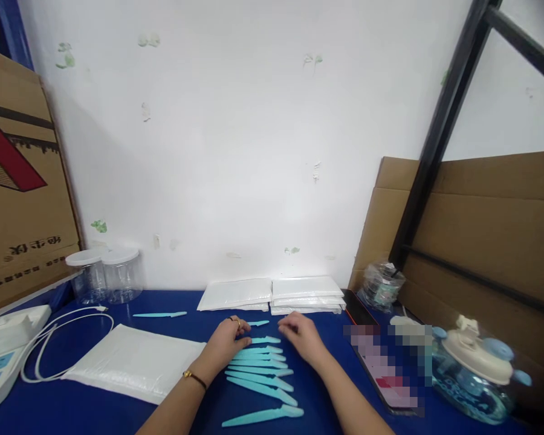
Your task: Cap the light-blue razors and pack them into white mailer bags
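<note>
A row of blue razors point(259, 364) lies on the table point(315, 411) between the person's 2 forearms, handles pointing left and heads right. The left hand point(229, 341) is at the left side of the row's far end, its fingers bent, right beside the handles of the 2 farthest razors; whether they grip anything cannot be told. The right hand point(303, 339) is just right of that same end, fingers curled with the tips near each other and nothing visible between them; whether they meet cannot be told.

For good handling here, a light pinch on each handle, clear of the head, should suit such slim pieces. Gaps near the row's middle are tight, so lifting a razor probably beats sliding it into its neighbours. The nearest razors slant and fan out, so wrists and forearms are best kept off them.

1 loose razor point(159, 315) lies left of the row, beyond a white packet point(140, 362). 2 packet stacks point(306, 293) sit behind the row.
</note>
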Available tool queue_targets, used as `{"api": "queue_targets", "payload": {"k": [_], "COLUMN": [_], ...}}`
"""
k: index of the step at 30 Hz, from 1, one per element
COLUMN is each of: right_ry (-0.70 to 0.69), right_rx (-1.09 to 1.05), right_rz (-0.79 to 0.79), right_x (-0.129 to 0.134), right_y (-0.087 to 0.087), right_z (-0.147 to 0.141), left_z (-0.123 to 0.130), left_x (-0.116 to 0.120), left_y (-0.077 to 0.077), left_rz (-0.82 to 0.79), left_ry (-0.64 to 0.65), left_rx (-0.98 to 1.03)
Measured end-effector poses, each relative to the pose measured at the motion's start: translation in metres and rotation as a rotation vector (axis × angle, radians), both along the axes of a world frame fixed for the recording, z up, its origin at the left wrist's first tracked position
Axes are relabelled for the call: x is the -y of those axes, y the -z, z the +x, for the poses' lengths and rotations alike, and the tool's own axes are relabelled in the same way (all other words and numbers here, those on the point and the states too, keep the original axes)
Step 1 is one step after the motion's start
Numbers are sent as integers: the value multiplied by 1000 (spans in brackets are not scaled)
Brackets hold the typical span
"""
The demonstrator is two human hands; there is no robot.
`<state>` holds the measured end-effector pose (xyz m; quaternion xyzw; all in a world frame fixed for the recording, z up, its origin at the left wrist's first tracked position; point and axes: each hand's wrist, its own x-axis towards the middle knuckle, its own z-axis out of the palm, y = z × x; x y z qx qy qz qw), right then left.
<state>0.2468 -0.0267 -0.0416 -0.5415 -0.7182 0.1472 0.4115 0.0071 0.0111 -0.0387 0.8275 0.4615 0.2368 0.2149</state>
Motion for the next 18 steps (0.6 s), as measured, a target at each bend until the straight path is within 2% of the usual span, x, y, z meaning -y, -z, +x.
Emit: {"api": "queue_targets", "payload": {"k": [3,5,8,11,14,18], "right_ry": [233,284,159,41,35,5], "right_rx": [-20,33,160,340,488,521], "right_rz": [56,26,-16,-75,-184,-241], "right_x": [-7,-11,-13,-11,-14,-22], "right_y": [3,7,11,7,-4,-17], "right_z": [21,27,25,18,17,21], "left_z": [-4,-6,-7,-7,-7,-9], "left_x": [-5,-9,-10,-9,-7,-8], "left_y": [5,8,8,5,1,0], "left_rz": [109,124,105,80,68,15], "left_ry": [-60,-64,-53,-56,-52,-58], "left_rx": [48,20,-35,-61,-66,-88]}}
